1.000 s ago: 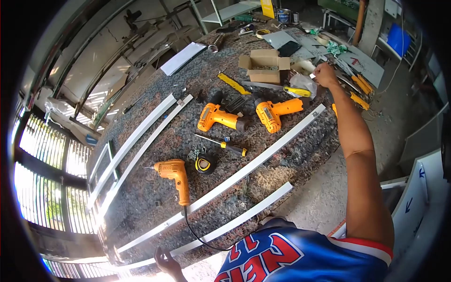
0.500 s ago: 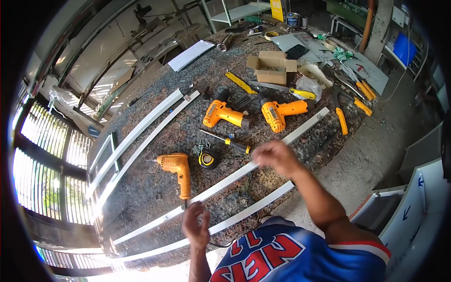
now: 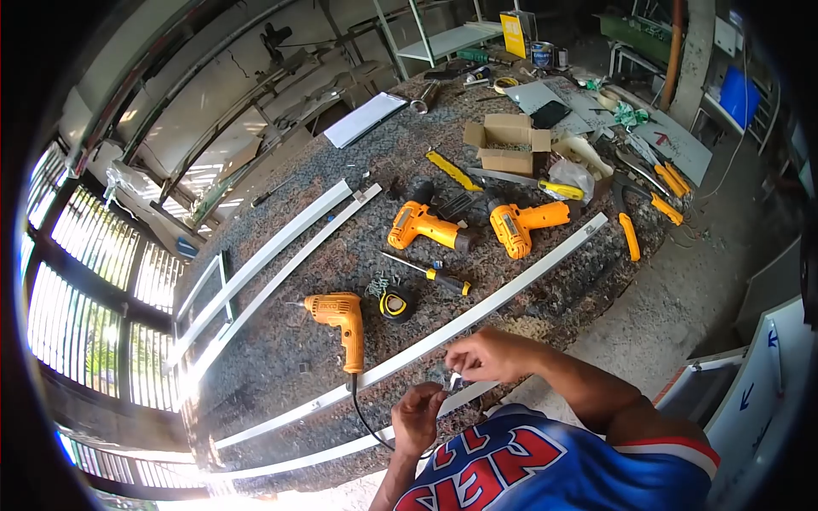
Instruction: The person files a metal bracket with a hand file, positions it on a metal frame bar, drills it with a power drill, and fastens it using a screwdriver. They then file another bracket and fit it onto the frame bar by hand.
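Note:
My left hand (image 3: 417,416) is closed in a pinch over the near white metal strip (image 3: 358,443); what its fingertips hold is hidden. Just above and to its right, my right hand (image 3: 490,353) has its fingers curled together. A small shiny piece (image 3: 455,380) shows at the right fingertips, too small to name. Beyond both hands runs a long white metal bar (image 3: 426,342), lying slantwise on the table. The orange corded drill (image 3: 339,319) lies left of my hands, its cord passing under the left wrist. Beside it are a tape measure (image 3: 395,303) and several screws (image 3: 381,283).
Two yellow cordless drills (image 3: 419,228) and a screwdriver (image 3: 439,277) lie mid-table. Farther back are an open cardboard box (image 3: 508,145), a yellow utility knife (image 3: 562,190) and pliers (image 3: 629,237). More white bars (image 3: 264,243) lie at the left.
My hands have come together near my body, the right moving down and the left moving right. A small shiny piece now shows between them. The view has shifted slightly.

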